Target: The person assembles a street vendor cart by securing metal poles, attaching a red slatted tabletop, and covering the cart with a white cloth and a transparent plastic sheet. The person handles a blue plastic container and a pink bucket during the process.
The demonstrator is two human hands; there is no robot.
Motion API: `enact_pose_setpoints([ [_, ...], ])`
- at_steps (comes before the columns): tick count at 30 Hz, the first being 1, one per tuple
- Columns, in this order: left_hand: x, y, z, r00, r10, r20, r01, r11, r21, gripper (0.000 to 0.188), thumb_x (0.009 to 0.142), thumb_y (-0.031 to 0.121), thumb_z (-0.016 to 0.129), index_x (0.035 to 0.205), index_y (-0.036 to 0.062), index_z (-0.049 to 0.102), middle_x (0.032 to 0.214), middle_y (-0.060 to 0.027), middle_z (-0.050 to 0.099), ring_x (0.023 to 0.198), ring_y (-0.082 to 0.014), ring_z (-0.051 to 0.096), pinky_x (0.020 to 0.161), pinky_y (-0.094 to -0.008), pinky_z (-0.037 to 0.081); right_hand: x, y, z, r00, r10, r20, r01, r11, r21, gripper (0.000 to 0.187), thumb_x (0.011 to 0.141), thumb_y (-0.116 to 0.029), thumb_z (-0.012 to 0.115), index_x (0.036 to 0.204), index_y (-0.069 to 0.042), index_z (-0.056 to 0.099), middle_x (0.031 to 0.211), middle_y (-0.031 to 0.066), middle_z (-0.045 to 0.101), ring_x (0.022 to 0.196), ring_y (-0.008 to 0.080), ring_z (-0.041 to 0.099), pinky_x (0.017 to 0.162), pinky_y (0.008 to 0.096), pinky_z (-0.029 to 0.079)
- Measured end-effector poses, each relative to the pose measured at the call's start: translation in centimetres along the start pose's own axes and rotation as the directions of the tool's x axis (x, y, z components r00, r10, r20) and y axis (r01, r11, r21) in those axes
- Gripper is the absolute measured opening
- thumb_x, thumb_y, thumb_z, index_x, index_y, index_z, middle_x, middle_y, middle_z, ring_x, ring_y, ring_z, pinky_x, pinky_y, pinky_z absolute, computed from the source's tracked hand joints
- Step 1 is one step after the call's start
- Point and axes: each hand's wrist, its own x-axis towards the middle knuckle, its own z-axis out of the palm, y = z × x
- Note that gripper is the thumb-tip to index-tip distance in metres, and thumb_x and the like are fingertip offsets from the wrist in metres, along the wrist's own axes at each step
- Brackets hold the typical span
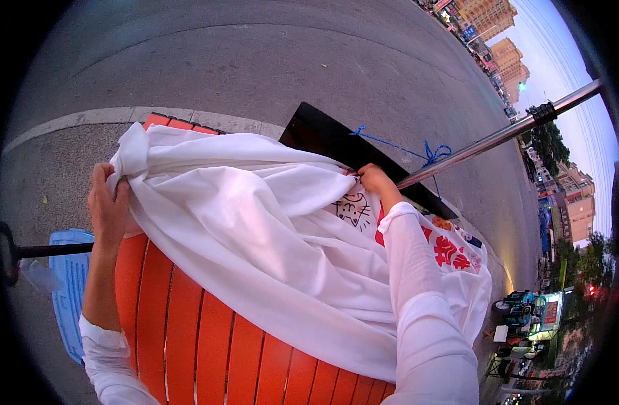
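Cloth [269,236], white with printed drawings, draped over the orange slatted table [181,324]. Clamped at a bunched corner in the left hand [108,209], at the table's left end; pinched in the right hand [378,182] near the table's far side, layers caught there hard to count. Could slide off the table through a loosened pinch, or snag on the metal pole [505,138] beyond it through a hard tug. Partly hidden by folds and the right sleeve [427,317]: print.

Orange slatted table [181,317], white cloth [275,236] draped across it — rumpled, printed toward the right end
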Motion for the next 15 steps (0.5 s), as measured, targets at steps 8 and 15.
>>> enact_pose_setpoints([
  [8,0.3,0.6,1.1,0.994,0.11,0.011,-0.111,0.988,0.108,0.023,0.089,0.015,0.051,0.109,0.0042,0.054,0.097,-0.0133,0.061,0.085,-0.0265,0.061,0.075,-0.0365,0.048,3.0,2.0,3.3,0.99,0.139,-0.011,-0.106,0.805,0.583,0.028,0.078,-0.007,0.055,0.104,-0.008,0.067,0.1,0.0158,0.066,0.087,0.0231,0.064,0.078,0.0327,0.049],
  [15,5.4,-2.7,0.3,0.996,0.024,-0.089,-0.011,0.989,0.149,0.029,0.092,0.024,0.049,0.111,0.0047,0.059,0.098,-0.0146,0.061,0.09,-0.0253,0.06,0.079,-0.0343,0.047,2.0,1.8,2.5,0.954,-0.183,0.237,-0.023,0.745,0.667,0.026,0.079,-0.008,0.057,0.101,-0.001,0.066,0.094,0.0107,0.068,0.084,0.018,0.062,0.078,0.032,0.048],
])
